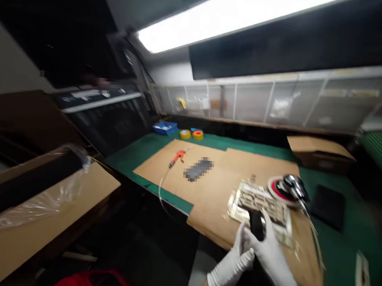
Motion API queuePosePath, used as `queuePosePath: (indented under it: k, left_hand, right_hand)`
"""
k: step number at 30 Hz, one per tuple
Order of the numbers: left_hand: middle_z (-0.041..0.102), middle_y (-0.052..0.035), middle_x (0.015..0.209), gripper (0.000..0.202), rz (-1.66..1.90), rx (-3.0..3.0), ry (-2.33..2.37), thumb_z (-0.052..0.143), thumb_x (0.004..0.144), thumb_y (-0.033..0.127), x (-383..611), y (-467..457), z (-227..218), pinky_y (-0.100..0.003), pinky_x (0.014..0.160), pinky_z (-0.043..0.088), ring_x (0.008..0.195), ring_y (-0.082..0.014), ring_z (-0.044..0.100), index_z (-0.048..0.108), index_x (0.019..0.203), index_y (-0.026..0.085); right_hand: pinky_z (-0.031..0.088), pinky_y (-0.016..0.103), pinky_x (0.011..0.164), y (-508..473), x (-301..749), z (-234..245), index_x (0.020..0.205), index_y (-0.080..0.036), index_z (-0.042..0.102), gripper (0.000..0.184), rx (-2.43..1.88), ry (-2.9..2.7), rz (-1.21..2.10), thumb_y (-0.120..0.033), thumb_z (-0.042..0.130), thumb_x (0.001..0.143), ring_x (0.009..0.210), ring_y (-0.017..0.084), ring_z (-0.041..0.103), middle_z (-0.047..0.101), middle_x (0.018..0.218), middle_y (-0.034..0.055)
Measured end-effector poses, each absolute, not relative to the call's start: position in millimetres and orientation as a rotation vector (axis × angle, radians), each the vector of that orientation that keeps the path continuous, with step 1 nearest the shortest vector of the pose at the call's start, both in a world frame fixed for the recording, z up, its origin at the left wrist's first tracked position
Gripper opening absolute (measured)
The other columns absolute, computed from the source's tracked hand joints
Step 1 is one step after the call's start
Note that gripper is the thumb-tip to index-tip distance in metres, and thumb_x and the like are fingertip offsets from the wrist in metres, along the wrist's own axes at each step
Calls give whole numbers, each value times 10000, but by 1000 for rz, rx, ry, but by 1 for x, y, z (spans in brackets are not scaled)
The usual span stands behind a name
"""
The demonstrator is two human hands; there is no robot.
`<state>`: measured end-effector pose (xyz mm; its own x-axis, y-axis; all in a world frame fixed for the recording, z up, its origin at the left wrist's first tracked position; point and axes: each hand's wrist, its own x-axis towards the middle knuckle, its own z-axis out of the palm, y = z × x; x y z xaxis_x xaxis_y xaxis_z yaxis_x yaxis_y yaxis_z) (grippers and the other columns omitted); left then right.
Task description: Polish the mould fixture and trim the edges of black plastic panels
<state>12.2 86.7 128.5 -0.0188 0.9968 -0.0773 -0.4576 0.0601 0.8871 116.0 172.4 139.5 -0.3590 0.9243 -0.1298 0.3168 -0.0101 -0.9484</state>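
Along the green-topped table, over a cardboard sheet, the gloved left hand and right hand grip a small black object together, fingers wrapped close, just in front of a foil-edged panel.

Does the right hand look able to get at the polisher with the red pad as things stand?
Probably yes. The right hand is close to the polisher, with only a flat foil-edged panel between, low enough to reach over. It is wrapped around a black object, though, and would likely need freeing first.
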Motion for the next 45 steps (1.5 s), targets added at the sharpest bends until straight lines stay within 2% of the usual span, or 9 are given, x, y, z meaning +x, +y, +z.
queuePosePath:
  k: [3, 5, 8, 10, 13, 23, 38, 42, 45]
  left_hand:
    - [459, -142, 1610, 836, 1306, 316, 736, 725, 921, 557, 37, 62, 161, -465, 1292, 305, 1505, -326, 421, 407, 1605, 198]
    - [588, -153, 1491, 786, 1261, 8, 664, 615, 946, 673, 40, 53, 176, -464, 1248, 379, 1420, -336, 524, 535, 1516, 137]
    - [682, -154, 1358, 870, 1193, -171, 605, 449, 950, 805, 33, 48, 191, -449, 1159, 475, 1289, -324, 632, 571, 1478, 124]
    - [718, -166, 1279, 930, 1124, -148, 590, 380, 934, 853, 26, 47, 200, -480, 1094, 518, 1175, -337, 691, 555, 1493, 131]
    - [739, -181, 1207, 1004, 1074, -72, 629, 292, 906, 902, 21, 48, 212, -535, 1050, 533, 1110, -364, 711, 538, 1508, 137]
    - [504, -92, 1584, 870, 1183, -127, 681, 209, 992, 794, 23, 52, 222, -423, 1116, 508, 1374, -319, 562, 497, 1543, 184]
    - [587, -110, 1499, 816, 1234, -93, 618, 353, 991, 776, 27, 50, 211, -440, 1214, 419, 1456, -320, 478, 547, 1503, 171]
    - [653, -146, 1386, 771, 1228, 6, 830, 587, 938, 713, 23, 50, 197, -445, 1218, 417, 1394, -336, 534, 581, 1461, 146]
    - [629, -129, 1374, 950, 1311, 349, 1318, 790, 866, 513, 13, 49, 186, -458, 1189, 432, 1263, -291, 604, 313, 1632, 217]
  right_hand:
    - [256, 483, 1305, 153, 135, 167, 1646, -205, 225, 978, -1251, -1707, 1524, -740, 560, 899, 1558, 308, 307, 349, 1651, 149]
    - [380, 442, 1237, 151, 149, 184, 1637, -205, 296, 863, -1258, -1635, 1646, -703, 508, 964, 1428, 289, 476, 537, 1475, 138]
    - [592, 288, 817, 148, 165, 200, 1628, -266, 339, 820, -1184, -1305, 1923, -591, 657, 946, 915, 178, 644, 635, 1086, 38]
    - [491, 204, 504, 143, 169, 208, 1626, -328, 333, 894, -1161, -1099, 2030, -519, 776, 873, 652, 100, 537, 592, 1003, -8]
    - [309, 167, 333, 137, 164, 218, 1614, -365, 349, 934, -1231, -990, 2057, -507, 819, 820, 520, 58, 418, 565, 996, -14]
    - [374, 151, 382, 137, 157, 227, 1545, -345, 459, 829, -1290, -947, 2058, -555, 804, 821, 619, 97, 517, 588, 971, 5]
    - [352, 144, 369, 133, 156, 220, 1513, -329, 515, 814, -1291, -878, 2060, -527, 842, 794, 566, 81, 453, 564, 862, -35]
    - [611, 242, 757, 139, 165, 202, 1519, -300, 510, 857, -1220, -907, 1939, -466, 883, 765, 857, 158, 678, 704, 1103, 31]
    - [595, 347, 954, 143, 167, 185, 1501, -249, 533, 903, -1295, -983, 1650, -470, 911, 712, 1052, 241, 699, 730, 1178, 86]
